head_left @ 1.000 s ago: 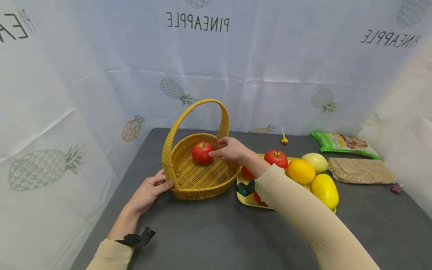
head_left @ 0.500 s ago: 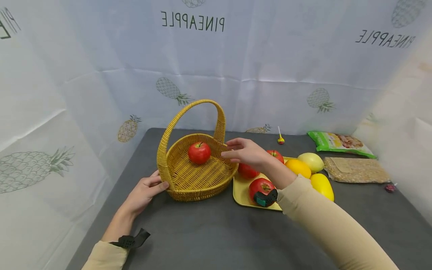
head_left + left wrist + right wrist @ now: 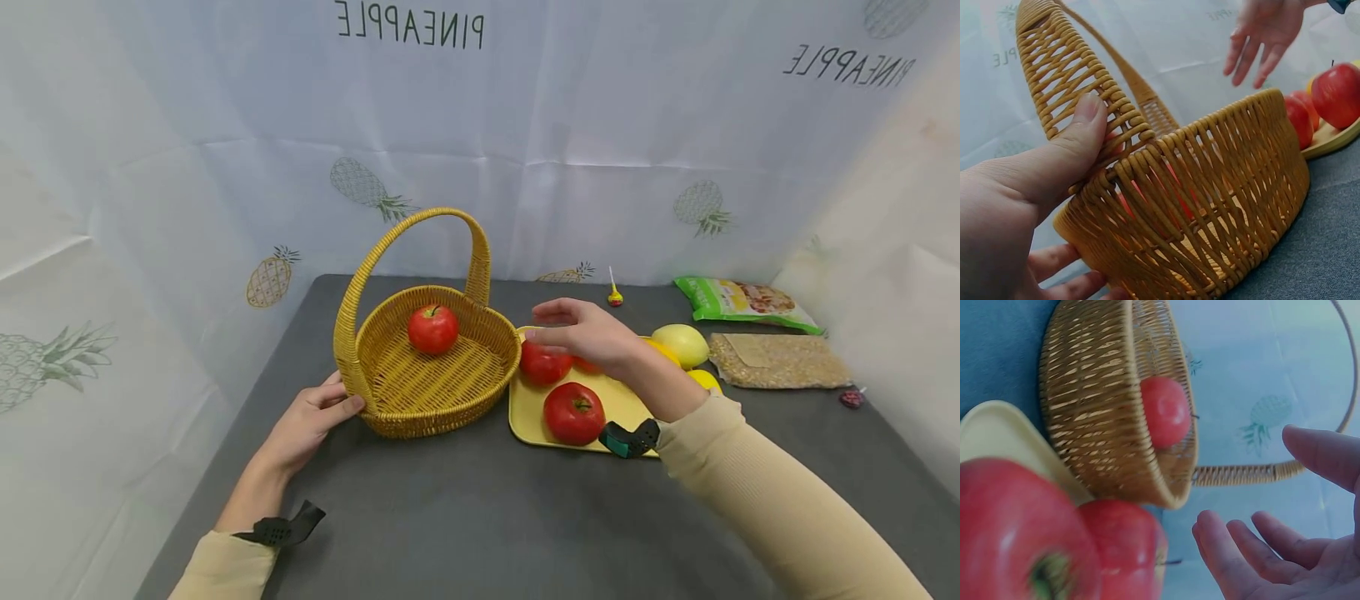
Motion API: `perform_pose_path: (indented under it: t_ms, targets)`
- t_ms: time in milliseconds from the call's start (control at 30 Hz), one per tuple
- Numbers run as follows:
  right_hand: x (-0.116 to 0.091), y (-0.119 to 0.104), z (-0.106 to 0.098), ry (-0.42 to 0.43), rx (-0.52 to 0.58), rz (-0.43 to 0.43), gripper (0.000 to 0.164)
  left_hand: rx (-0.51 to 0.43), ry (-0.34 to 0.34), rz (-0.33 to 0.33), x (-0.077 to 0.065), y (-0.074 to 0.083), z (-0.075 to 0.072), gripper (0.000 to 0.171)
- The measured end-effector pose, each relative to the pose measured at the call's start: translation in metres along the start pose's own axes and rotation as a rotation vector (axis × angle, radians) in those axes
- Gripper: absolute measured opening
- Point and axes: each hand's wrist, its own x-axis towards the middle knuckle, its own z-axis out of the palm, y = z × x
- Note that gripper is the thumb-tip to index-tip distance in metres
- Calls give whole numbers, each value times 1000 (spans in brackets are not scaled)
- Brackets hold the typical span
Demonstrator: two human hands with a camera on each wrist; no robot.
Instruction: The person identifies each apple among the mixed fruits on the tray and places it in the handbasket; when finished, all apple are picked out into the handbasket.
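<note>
A yellow wicker basket (image 3: 438, 421) with a tall arched handle stands on the dark table, and one red apple (image 3: 432, 330) lies inside it. My left hand (image 3: 307, 427) grips the basket's left side; in the left wrist view the thumb lies over the base of the handle and the fingers are on the outer wall. Over the left part of a yellow tray (image 3: 525, 421), my right hand (image 3: 592, 337) hovers with its fingers spread, holding nothing. Beneath and in front of it on the tray are red apples (image 3: 573, 413), partly hidden by the hand and forearm.
Yellow fruits, one of them pale (image 3: 681, 345), lie at the tray's right side, partly covered by the forearm. Behind are a lollipop (image 3: 615, 297), a green packet (image 3: 750, 303), a bag of grains (image 3: 780, 361) and a small dark-red item (image 3: 852, 398). A pineapple-print curtain hangs behind.
My right hand has moved right, from beside the apple in the basket to above the tray. The left hand keeps its grip on the basket. The view has shifted slightly.
</note>
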Motion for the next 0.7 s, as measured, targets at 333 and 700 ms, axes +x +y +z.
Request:
perform_pose_path:
  t_ms: [333,700]
  targets:
    - [-22,21,-14,-5,-16,11,68,5,-1,-32,4,1,-1,40]
    - [-39,48,-13,98,-117,13,68,1,10,-16,4,1,0,41]
